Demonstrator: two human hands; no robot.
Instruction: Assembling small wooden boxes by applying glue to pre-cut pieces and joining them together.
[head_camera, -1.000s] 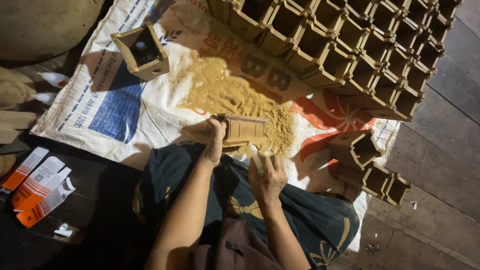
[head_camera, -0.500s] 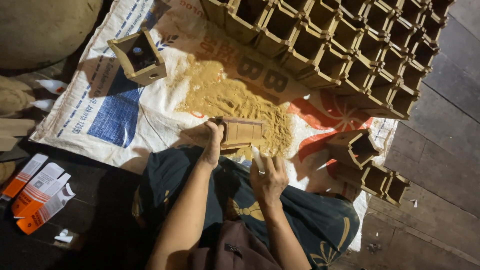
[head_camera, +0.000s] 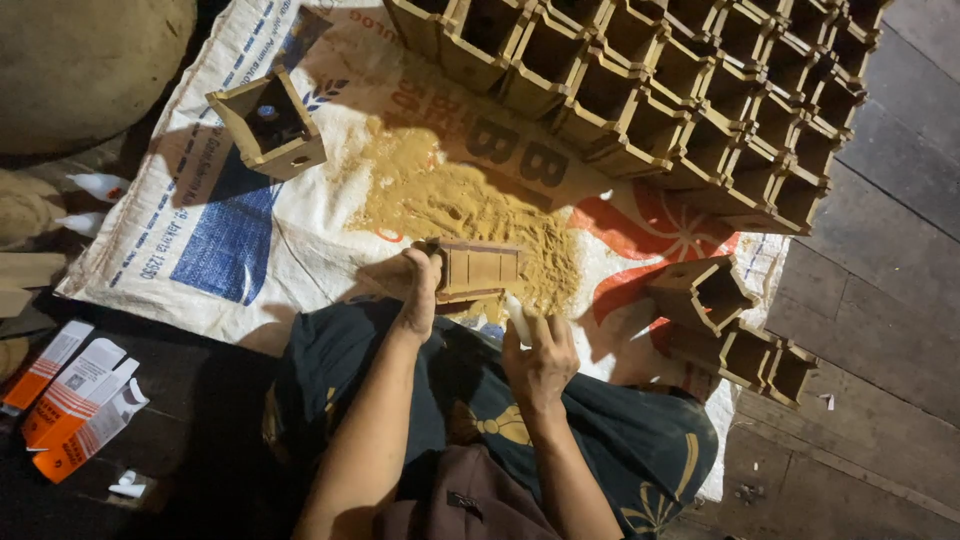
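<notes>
My left hand (head_camera: 418, 287) grips one end of a small wooden box (head_camera: 478, 268) lying on its side at the near edge of a pile of tan sawdust (head_camera: 465, 212). My right hand (head_camera: 541, 347) sits just below the box's right end, fingers curled round a small pale tube (head_camera: 517, 316) that points up at the box. Both forearms reach out over my lap, which is covered in dark patterned cloth (head_camera: 600, 430).
A printed white sack (head_camera: 215, 235) is spread under the sawdust. Rows of open wooden boxes (head_camera: 680, 95) are stacked at the back right, three more (head_camera: 735, 325) lie to the right, one (head_camera: 268, 122) stands at the left. Orange-and-white cartons (head_camera: 75, 395) lie lower left.
The view has shifted slightly. Both hands stay at the box, with the right hand raised a little closer to its end.
</notes>
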